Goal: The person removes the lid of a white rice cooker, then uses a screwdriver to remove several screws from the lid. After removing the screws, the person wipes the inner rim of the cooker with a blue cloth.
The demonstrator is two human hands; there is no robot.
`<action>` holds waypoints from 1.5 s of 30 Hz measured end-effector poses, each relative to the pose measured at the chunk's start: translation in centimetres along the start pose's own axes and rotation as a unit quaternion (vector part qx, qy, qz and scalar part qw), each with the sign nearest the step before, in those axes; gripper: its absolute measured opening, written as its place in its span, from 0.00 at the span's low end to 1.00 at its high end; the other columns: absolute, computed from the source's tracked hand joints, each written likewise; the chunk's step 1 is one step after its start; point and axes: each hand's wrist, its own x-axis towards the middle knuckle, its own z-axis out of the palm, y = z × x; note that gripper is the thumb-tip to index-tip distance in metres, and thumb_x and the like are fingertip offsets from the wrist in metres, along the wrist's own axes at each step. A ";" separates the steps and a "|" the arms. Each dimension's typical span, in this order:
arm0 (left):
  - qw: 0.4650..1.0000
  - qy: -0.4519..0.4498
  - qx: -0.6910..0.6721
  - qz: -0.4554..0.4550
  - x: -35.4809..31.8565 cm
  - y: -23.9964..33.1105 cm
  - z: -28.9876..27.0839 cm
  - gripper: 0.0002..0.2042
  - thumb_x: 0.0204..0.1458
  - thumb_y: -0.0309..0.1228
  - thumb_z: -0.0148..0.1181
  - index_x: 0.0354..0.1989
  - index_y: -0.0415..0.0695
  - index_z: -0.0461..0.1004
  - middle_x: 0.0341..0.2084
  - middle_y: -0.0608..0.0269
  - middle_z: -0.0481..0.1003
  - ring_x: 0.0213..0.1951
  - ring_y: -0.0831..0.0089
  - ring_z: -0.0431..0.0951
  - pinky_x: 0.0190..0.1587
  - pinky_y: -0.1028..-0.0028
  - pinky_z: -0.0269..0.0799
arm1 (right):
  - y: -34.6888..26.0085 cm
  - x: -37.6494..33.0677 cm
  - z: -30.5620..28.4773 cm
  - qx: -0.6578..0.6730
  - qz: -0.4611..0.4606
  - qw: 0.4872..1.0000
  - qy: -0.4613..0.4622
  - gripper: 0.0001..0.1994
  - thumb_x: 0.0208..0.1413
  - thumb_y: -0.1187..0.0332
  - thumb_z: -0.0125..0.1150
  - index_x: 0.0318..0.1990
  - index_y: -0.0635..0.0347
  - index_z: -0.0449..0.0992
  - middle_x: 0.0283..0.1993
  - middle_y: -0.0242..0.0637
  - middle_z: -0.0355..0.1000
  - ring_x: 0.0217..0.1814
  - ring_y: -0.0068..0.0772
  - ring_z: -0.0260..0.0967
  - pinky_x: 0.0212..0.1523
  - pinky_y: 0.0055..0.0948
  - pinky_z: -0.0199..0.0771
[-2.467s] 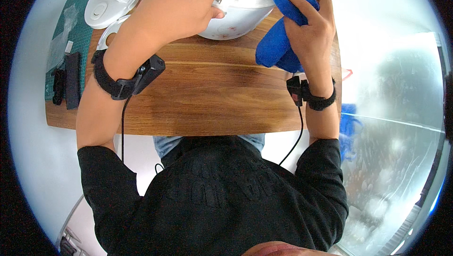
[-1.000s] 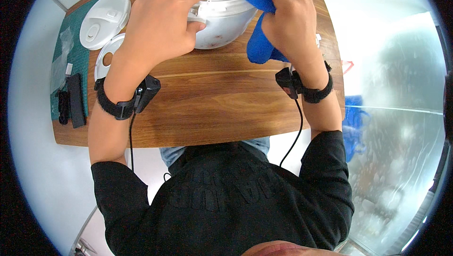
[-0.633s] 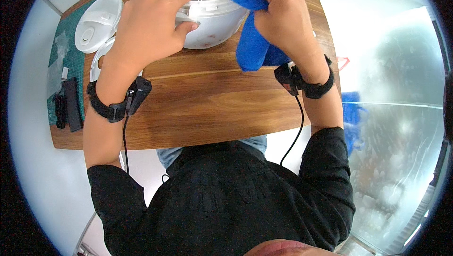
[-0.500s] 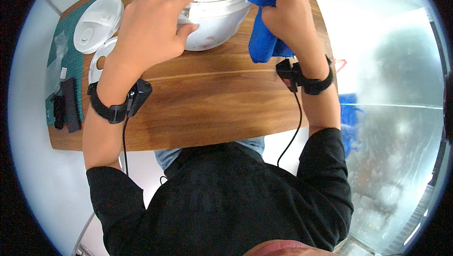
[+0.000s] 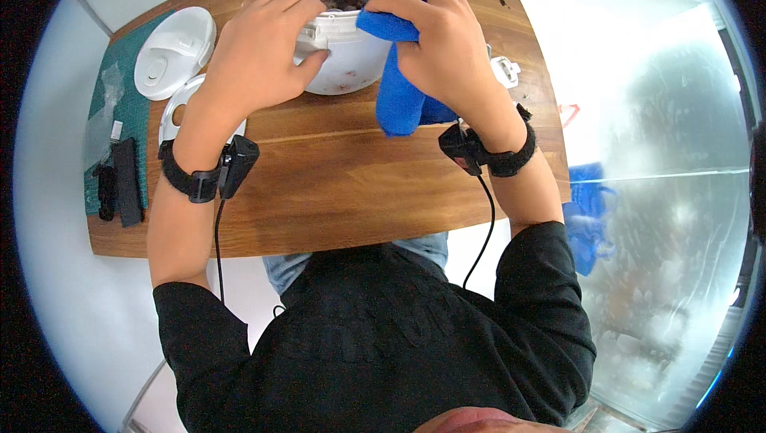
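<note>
A white, round pot-like appliance (image 5: 343, 74) with a dark grey inside stands lidless at the far middle of the table. My left hand (image 5: 263, 50) grips its near-left rim, fingers over the edge and thumb against the outer wall by a small latch-like part. In my right hand (image 5: 443, 42) is a blue cloth (image 5: 401, 98), pinched between thumb and fingers. One fold of it lies on the pot's near-right rim, and the rest hangs down outside. The bottom of the pot's inside is only partly visible.
A white lid (image 5: 175, 46) and a white ring-shaped part (image 5: 170, 123) lie to the left, near a green mat (image 5: 97, 122) holding clear plastic and black items (image 5: 126, 182). A small white part (image 5: 505, 72) sits right of my right hand. A frosted glass panel (image 5: 670, 234) stands at the right.
My right hand with the cloth has moved left along the pot's rim. The small white part at the right has come into view. My left hand keeps its hold on the rim.
</note>
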 end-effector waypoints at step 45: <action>0.998 -0.006 0.035 -0.059 3.8 4.3 3.8 0.20 0.48 0.49 0.71 0.37 0.47 0.74 0.26 0.57 0.81 0.28 0.55 0.83 0.29 0.59 0.79 | 5.5 0.5 0.0 -0.116 -0.030 0.992 0.026 0.21 0.37 0.78 0.67 0.42 0.41 0.85 0.49 0.36 0.73 0.49 0.48 0.71 0.47 0.45 0.77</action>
